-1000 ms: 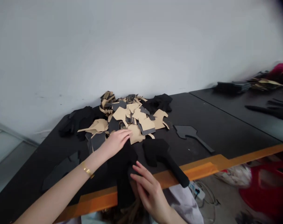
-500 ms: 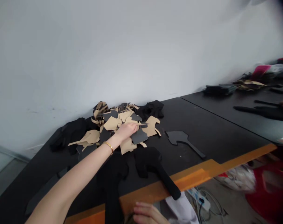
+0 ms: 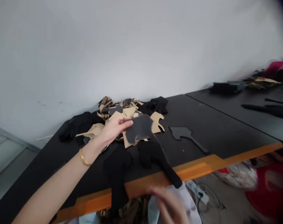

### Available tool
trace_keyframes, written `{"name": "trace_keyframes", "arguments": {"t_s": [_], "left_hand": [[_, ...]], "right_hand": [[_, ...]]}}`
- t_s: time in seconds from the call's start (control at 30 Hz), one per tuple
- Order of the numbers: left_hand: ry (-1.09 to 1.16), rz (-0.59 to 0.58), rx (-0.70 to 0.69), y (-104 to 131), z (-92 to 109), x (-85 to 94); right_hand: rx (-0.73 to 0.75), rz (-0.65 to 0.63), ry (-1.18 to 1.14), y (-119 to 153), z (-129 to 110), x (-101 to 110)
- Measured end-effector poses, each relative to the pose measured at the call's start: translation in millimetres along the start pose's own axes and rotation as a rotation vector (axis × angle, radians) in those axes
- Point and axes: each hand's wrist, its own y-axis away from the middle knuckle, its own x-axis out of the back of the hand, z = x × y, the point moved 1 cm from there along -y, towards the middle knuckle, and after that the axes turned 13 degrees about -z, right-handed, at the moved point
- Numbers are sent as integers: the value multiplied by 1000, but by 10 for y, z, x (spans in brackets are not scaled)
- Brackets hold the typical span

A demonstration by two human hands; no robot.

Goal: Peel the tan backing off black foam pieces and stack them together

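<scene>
My left hand is closed on the left edge of a dark grey flat hatchet-shaped piece, thumb on top. The piece is raised over the heap, its thin handle slanting down to the right. Behind it lies a heap of tan and grey cut pieces. My right hand, smeared by motion, is below the table edge with its fingers stretched out and nothing visible in them. Nearest to it is the handle of a black hatchet-shaped piece. Another black piece hangs over the edge to the left.
A grey hatchet-shaped piece lies flat on the black table. Black cloth-like bundles flank the heap. Orange tape lines the front edge. Below are a power strip and a red stool.
My left hand has drawn back from the heap, bringing up the grey hatchet-shaped piece. My right hand has moved to the right. The camera view has shifted slightly.
</scene>
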Motion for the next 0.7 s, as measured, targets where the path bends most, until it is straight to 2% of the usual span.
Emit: {"name": "trace_keyframes", "arguments": {"t_s": [0.07, 0.1, 0.13, 0.23, 0.33, 0.4, 0.53, 0.7], "left_hand": [[150, -260, 152, 397, 17, -217], [177, -338, 221, 581, 23, -305], [162, -373, 257, 741, 29, -377], [-17, -387, 266, 1046, 38, -522], [-194, -398, 181, 1146, 52, -600], [-216, -408, 144, 1168, 63, -623], [-151, -435, 125, 1201, 64, -631], [-104, -489, 73, 1214, 12, -654]], "right_hand": [[-311, 135, -146, -58, -72, 227], [-409, 142, -248, -102, -124, 315], [-489, 119, -329, -158, -181, 378], [-587, -110, -424, -368, -358, 407], [-595, -331, -412, -538, -484, 293], [-616, -418, -425, -587, -524, 215], [-661, -490, -500, -577, -541, 145], [-626, -516, -489, -536, -545, 138]]}}
